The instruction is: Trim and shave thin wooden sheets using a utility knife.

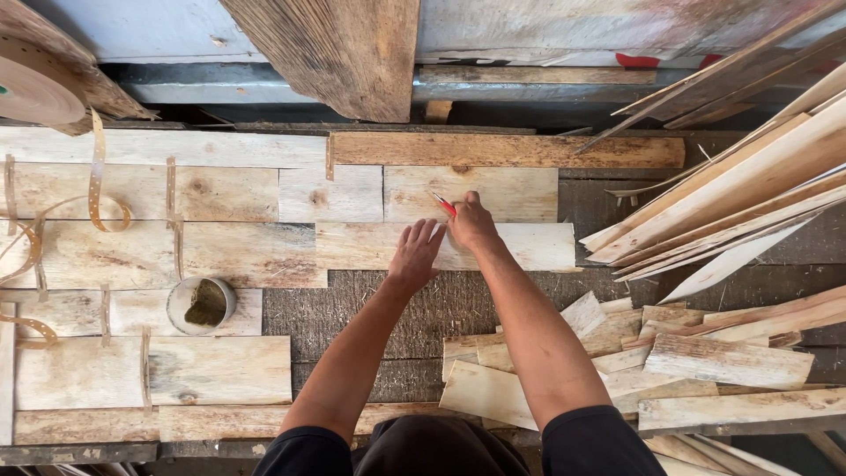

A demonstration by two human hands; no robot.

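Note:
My left hand (415, 255) lies flat, fingers spread, on a pale wood veneer piece (538, 247) in the middle of the bench. Right beside it, my right hand (472, 222) is closed around a small red-handled tool (443, 204), whose tip rests on the veneer piece above (511, 192). The two hands almost touch. More veneer sheets (220, 194) are laid edge to edge to the left, joined by strips of brown perforated tape (172, 189).
A roll of brown tape (31, 88) sits at the top left with loose tape (106, 207) trailing down. A small round tub (202, 304) stands on the left sheets. Stacks of veneer offcuts (705, 353) and long strips (749, 194) fill the right side. A rough plank (344, 53) leans at the back.

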